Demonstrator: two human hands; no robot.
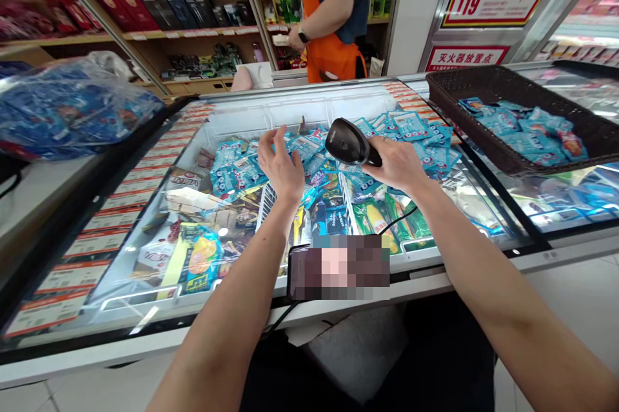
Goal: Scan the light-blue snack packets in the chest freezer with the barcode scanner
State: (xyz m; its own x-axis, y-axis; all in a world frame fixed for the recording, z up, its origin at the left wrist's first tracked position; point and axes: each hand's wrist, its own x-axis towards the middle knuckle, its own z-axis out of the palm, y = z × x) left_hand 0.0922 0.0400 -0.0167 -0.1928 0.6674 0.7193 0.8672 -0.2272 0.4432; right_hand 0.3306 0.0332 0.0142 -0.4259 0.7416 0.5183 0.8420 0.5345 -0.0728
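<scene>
In the head view my right hand (399, 164) is wrapped round the handle of a black barcode scanner (345, 141), its head tilted toward the middle of the freezer top. My left hand (283, 167) is over the blue packets (236, 164), fingers bent and apart, with no packet visibly gripped. More small blue packets (411, 125) lie in a loose heap on the glass by the scanner. A phone (297, 270), partly blurred out, rests at the freezer's near edge between my forearms, and a dark cable (396, 222) runs close by.
Below the glass, the chest freezer (232, 115) holds bagged ice creams and white wire baskets. A brown woven tray (512, 160) with blue packets stands at right. A plastic-wrapped blue bundle (72, 109) is at left. Behind the freezer stands a person in an orange apron (329, 54).
</scene>
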